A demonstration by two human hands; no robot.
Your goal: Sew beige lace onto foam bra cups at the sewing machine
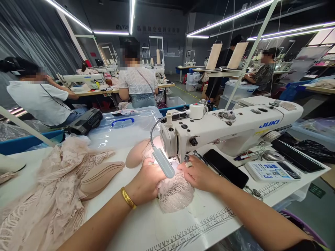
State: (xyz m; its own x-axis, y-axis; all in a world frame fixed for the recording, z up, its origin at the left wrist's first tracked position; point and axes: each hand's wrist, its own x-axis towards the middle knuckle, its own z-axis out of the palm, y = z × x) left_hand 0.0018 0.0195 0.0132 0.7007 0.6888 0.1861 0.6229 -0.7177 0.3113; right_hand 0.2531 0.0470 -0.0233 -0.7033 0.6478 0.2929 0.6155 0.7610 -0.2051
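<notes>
Both left hand (146, 181) and right hand (200, 174) touch pink lace (176, 198), their fingers' grip too hidden to tell.

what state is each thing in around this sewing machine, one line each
Lace piece: touched by left hand and right hand
Sewing machine: running or not, cannot tell
Lamp: lit
Phone: flat, screen dark
Stacked cups: nested
Lace fabric: heaped loosely
Thread cones: upright
Ceiling lights: on
</notes>
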